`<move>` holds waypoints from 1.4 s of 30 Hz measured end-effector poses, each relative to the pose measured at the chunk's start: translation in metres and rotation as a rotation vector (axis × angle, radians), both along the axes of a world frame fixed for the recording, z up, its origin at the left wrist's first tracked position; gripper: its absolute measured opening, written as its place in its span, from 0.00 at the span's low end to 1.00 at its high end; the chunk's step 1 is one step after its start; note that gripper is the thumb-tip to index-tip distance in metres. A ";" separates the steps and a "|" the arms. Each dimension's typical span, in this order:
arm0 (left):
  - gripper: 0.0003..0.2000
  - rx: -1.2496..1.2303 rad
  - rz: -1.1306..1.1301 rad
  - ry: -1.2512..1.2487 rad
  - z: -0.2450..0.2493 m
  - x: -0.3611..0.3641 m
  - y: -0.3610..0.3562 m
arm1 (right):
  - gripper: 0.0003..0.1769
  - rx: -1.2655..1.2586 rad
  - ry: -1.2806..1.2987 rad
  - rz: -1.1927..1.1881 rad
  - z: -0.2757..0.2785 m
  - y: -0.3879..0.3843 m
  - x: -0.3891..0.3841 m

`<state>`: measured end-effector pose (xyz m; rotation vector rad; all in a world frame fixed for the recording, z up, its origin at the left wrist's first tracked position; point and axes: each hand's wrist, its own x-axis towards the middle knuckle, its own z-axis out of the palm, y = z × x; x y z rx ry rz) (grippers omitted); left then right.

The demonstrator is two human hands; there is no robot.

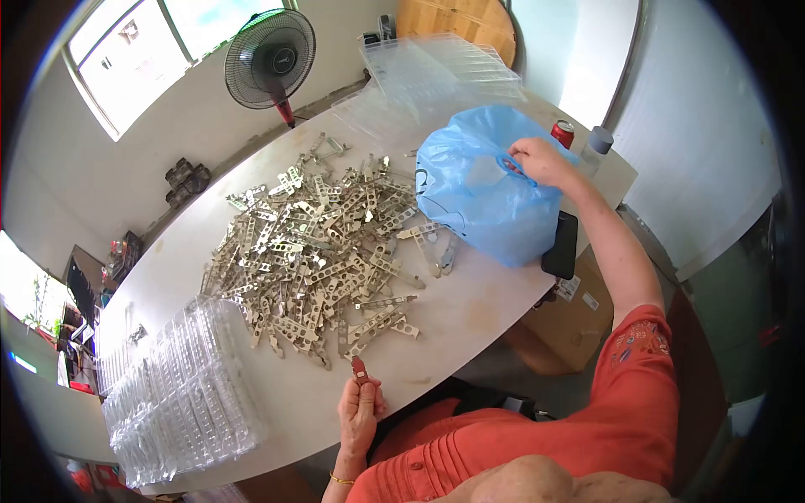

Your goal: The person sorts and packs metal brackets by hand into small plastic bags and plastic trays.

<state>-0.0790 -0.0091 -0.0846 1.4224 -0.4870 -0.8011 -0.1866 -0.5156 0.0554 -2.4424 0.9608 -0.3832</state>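
Observation:
My left hand [360, 409] is closed round a small reddish metal bracket [360, 370], held upright at the table's near edge with its top end showing above the thumb. My right hand [541, 163] reaches out to a bulging blue plastic bag [478, 197], its fingers curled on the bag's upper edge near the handle opening. What lies inside the bag is hidden. Between the hands spreads a big heap of perforated metal brackets [310, 251], with a few loose ones close to my left hand and beside the bag.
Clear plastic blister trays [184, 386] are stacked at the left, and more clear plastic sheets [436, 80] lie at the back. A red can [563, 132], a bottle [596, 147] and a black phone [560, 245] flank the bag. A standing fan [272, 59] is behind the table.

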 end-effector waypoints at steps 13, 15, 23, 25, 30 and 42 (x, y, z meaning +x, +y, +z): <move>0.07 -0.025 0.001 -0.001 -0.006 -0.003 0.002 | 0.07 0.104 -0.387 -0.101 -0.024 -0.042 0.063; 0.07 -0.020 0.000 0.013 -0.004 -0.004 0.002 | 0.09 -0.225 -0.276 -0.053 -0.019 -0.032 0.058; 0.07 -0.018 -0.008 -0.003 -0.006 -0.001 0.001 | 0.13 0.294 -0.171 0.160 -0.011 -0.010 0.074; 0.07 -0.019 -0.002 -0.007 -0.006 -0.001 0.001 | 0.13 0.275 -0.125 0.163 -0.020 -0.024 0.080; 0.07 -0.026 -0.009 -0.017 -0.008 0.000 0.002 | 0.12 -0.355 0.036 0.076 -0.031 -0.047 0.079; 0.08 -0.017 -0.038 0.039 -0.007 0.003 0.004 | 0.24 -0.273 0.268 -0.147 -0.004 -0.043 0.035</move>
